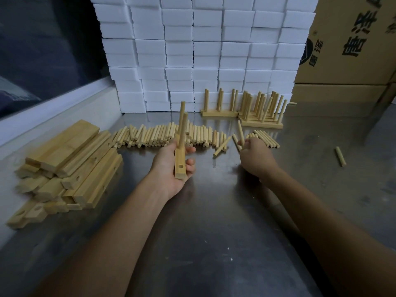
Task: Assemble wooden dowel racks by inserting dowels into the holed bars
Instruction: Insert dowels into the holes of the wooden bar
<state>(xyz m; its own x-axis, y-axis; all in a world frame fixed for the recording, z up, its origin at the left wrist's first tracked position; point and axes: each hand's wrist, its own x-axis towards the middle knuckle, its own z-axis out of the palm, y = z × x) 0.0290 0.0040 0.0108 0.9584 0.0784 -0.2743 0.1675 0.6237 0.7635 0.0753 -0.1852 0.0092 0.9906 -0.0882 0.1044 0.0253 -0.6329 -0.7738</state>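
My left hand (pixel 171 168) holds a holed wooden bar (pixel 179 163) palm up, fingers curled round it. Two dowels (pixel 182 125) stand upright in the bar's far holes; one open hole shows near its close end. My right hand (pixel 255 157) grips loose dowels (pixel 240 133) that stick up from the fist, just beside a small group of dowels (pixel 264 138) on the table. A long row of loose dowels (pixel 162 136) lies behind my left hand. Finished racks (pixel 248 110) stand at the back.
A pile of holed bars (pixel 68 166) lies at the left on the steel table (pixel 214 232). Stacked white foam blocks (pixel 203 50) form a wall behind. Cardboard boxes (pixel 353 50) stand at the right. A stray dowel (pixel 340 156) lies at the right.
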